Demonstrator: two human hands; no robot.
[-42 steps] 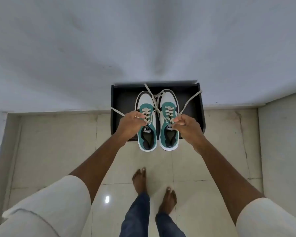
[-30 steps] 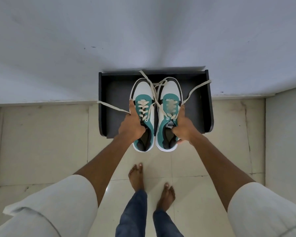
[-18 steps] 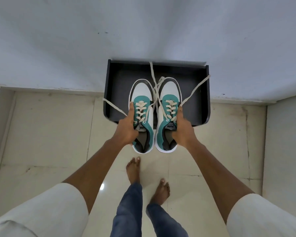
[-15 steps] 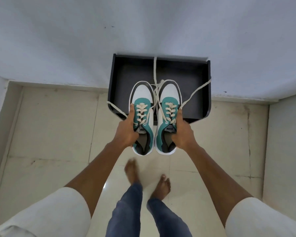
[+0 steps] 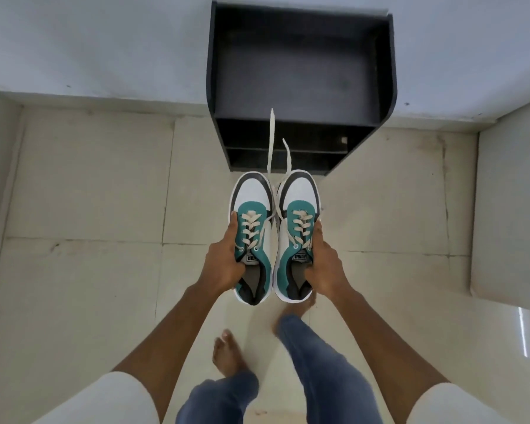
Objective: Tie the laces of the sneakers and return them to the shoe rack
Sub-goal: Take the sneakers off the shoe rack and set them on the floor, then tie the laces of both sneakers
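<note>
I hold a pair of white, teal and black sneakers side by side in the air above the tiled floor, toes pointing away from me. My left hand (image 5: 224,264) grips the left sneaker (image 5: 253,209) at its outer side and collar. My right hand (image 5: 325,264) grips the right sneaker (image 5: 300,206) the same way. The cream laces (image 5: 271,139) are untied and loose ends trail forward past the toes. The black shoe rack (image 5: 300,59) stands against the wall ahead, its top bare, with dark shelves showing below.
Cream floor tiles (image 5: 83,185) spread around me. A white wall (image 5: 89,41) runs behind the rack and another wall (image 5: 508,209) closes the right side. My bare feet and jeans legs (image 5: 318,362) are below the sneakers, mid-step.
Both hands lifted the sneakers off the top of the rack and drew them back toward me. I have stepped away, so the rack now stands apart ahead. The laces swung forward.
</note>
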